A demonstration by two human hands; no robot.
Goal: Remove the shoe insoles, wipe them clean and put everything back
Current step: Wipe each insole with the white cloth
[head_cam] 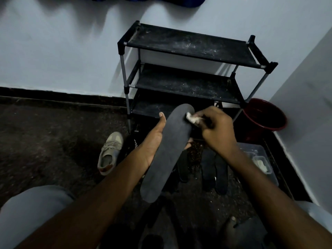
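as the head view looks down toward a black three-tier shoe rack (188, 45) standing against a pale wall (53, 51), a long dark grey insole (167, 150) is held in the air in front of the rack's lowest shelf, with its rounded toe end toward the rack and its heel end toward the person. the left hand (152, 142) cradles the insole from below at mid-length: the thumb lies straight along one edge and fingertips curl up past the other, so the insole is gripped across its width. the right hand (218, 130), fingers bunched, pinches a small crumpled white cloth (193, 119) and presses it on the upper face of the insole near the toe end. on the dark floor (45, 141) in front of the rack, two further dark insoles (208, 166) lie side by side, lengthwise toward the rack; the light is too dim to tell more of them. a beige sneaker (110, 153) rests on the floor just off the rack's front left leg, toe toward the rack. a red bucket (265, 114) stands beside the rack's right end, and a clear plastic box (258, 155) holding something pale sits in front of that bucket. a knee (32, 209) in grey cloth shows well back from the rack, nearest the camera.
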